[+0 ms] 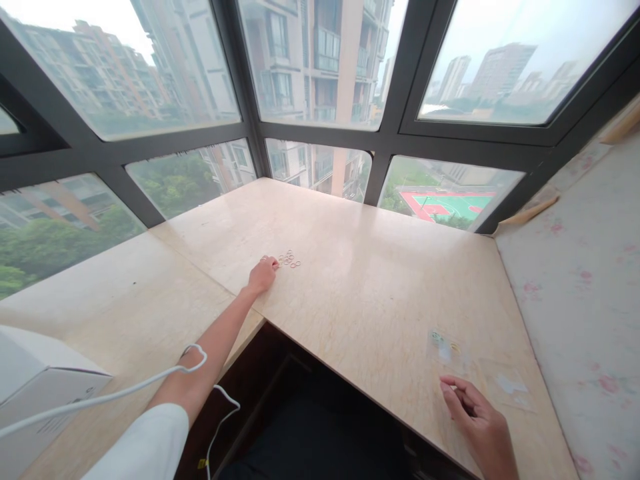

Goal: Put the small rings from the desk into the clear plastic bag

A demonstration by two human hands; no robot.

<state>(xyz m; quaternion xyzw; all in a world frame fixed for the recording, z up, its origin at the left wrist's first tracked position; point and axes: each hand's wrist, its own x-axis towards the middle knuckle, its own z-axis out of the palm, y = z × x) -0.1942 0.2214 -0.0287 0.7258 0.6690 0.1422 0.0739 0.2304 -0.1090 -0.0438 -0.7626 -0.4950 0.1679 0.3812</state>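
Observation:
Out on the pale tabletop, my left hand [263,275] rests at the left edge of a small cluster of thin rings [289,260]. Its fingers are curled together, and whatever they pinch is too small to make out. Near the front right, my right hand [477,423] is held with curled fingers, thumb close to the index finger; I cannot see what is between them. Just beyond it lies a clear plastic bag [445,348] with small green and yellow rings inside. A second clear bag [507,385] with a whitish piece lies to its right.
The marble-patterned tabletop [350,280] runs back to dark window frames [320,133]. At the left stand a white box [45,387] and a white cable [125,387] crossing over my left forearm. A flowered wall [585,280] borders the right side. The table's front edge drops to a dark gap.

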